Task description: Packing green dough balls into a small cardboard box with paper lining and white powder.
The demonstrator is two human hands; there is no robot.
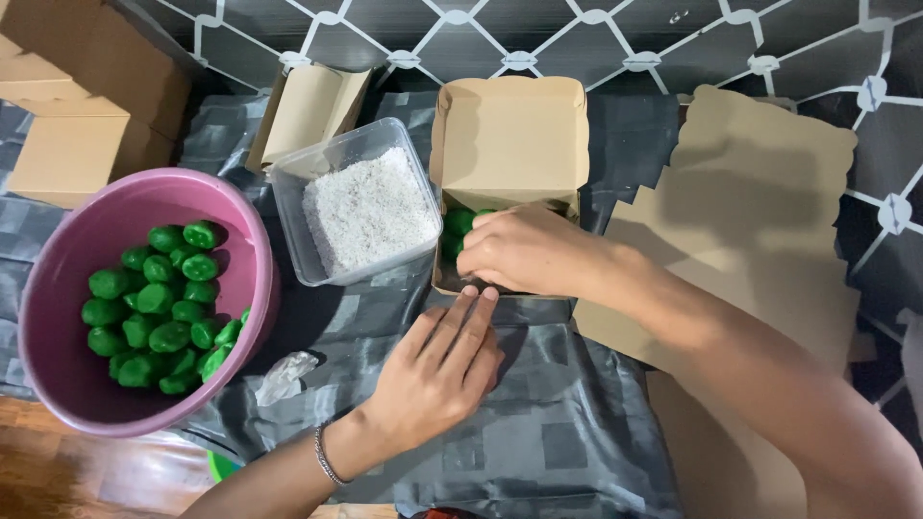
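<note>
Surface covered by dark grey checked cloth. On it: open cardboard box under right hand, clear tub of white shreds left of it, pink bowl far left of left hand, flat cardboard sheets right.

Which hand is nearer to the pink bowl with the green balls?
Left. The left hand lies flat on the cloth, right of the pink bowl. The right hand is farther, inside the cardboard box.
</note>
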